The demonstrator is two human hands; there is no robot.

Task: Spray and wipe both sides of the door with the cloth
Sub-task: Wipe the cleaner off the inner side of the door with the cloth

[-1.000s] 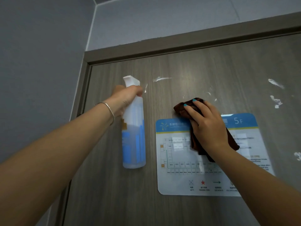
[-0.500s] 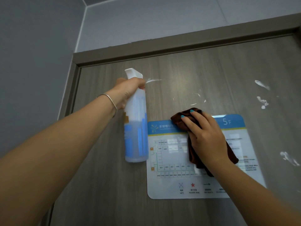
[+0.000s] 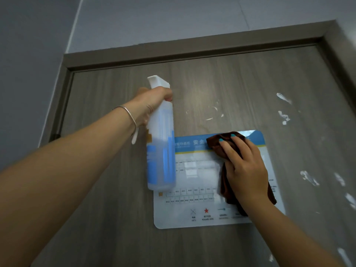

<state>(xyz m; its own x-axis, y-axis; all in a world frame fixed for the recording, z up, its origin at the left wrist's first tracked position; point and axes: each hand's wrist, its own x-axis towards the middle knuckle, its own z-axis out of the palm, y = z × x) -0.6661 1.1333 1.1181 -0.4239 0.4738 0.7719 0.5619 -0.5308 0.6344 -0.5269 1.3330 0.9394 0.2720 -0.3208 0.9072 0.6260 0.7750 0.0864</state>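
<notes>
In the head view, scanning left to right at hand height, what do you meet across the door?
Left door frame → bracelet → left hand → spray bottle → brown cloth → right hand → white smears on the door.

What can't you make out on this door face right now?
Head view only:
- Sign small print: too blurred to read; cloth and right hand hide part.
- Spray bottle trigger: hidden by left hand.
- Door lower half, handle: cut off by frame edge.
- Door's other side: unseen.
</notes>
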